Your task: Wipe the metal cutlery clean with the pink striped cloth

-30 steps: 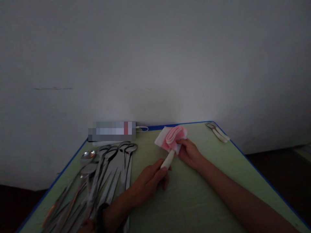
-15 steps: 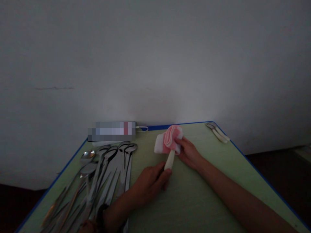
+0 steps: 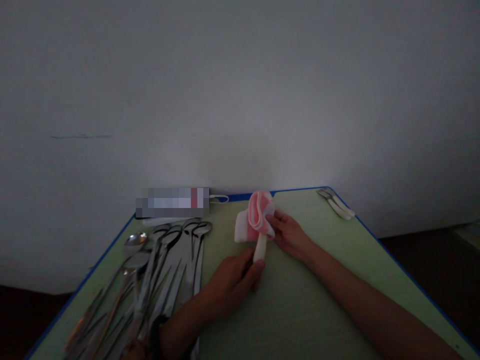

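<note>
A dim, plain grey wall (image 3: 240, 110) stands behind a pale green table (image 3: 292, 315) edged in blue, with a dark floor showing at either side. From the left, a cluster of metal spoons (image 3: 136, 241) and other long metal pieces lies overlapped, handles toward the person; behind them, near the back edge, sits an oblong object (image 3: 172, 202) too blurred to identify, with a pale cord (image 3: 225, 199) looping out beside it. Next comes the left hand (image 3: 234, 282), its wrist in a dark band (image 3: 154, 336), gripping the lower part of a utensil's pale handle (image 3: 261, 247) over the middle of the table. A folded pink-and-white cloth (image 3: 258, 217) covers the utensil's far end, so its shape cannot be told. The right hand (image 3: 290, 234) pinches the cloth from the right side. To work the cloth well here, the left hand should hold the handle steady while the right presses the folds evenly around the covered end, gently, since tines or an edge could snag the fabric. Farthest right, two pale-handled utensils (image 3: 340, 209), at least one seemingly a fork, lie side by side near the back corner.
</note>
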`<state>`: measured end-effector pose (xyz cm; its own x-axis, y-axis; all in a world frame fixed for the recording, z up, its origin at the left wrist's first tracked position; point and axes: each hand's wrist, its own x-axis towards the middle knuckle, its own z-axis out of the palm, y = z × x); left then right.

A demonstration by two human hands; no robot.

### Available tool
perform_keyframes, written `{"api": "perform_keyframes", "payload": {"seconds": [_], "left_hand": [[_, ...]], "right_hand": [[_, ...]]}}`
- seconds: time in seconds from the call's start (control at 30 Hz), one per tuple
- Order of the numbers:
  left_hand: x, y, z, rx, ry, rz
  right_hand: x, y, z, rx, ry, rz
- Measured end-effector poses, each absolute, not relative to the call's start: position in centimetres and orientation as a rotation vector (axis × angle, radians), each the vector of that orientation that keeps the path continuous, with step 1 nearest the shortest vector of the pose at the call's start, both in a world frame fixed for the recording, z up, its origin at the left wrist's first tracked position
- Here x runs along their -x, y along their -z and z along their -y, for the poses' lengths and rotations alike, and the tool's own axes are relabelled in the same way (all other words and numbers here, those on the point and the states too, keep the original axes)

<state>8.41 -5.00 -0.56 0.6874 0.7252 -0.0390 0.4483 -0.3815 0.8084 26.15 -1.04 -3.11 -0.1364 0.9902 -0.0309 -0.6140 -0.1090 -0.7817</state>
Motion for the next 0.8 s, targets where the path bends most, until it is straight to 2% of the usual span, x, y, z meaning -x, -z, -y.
{"api": "perform_keyframes", "payload": {"seconds": [0.27, 0.4, 0.8], "left_hand": [[-8.4, 0.5, 4.9, -2.085, -0.375, -0.921], [-8.5, 0.3, 5.0, -2.107, -0.35, -0.915], [-8.5, 0.3, 5.1, -2.1, -0.355, -0.923]], "right_hand": [[-26.5, 3.9, 0.1, 0.634, -1.506, 0.487], [-26.9, 3.1, 0.1, 0.562, -1.591, 0.317], [-26.3, 3.3, 0.8, 0.696, -1.526, 0.588]]}}
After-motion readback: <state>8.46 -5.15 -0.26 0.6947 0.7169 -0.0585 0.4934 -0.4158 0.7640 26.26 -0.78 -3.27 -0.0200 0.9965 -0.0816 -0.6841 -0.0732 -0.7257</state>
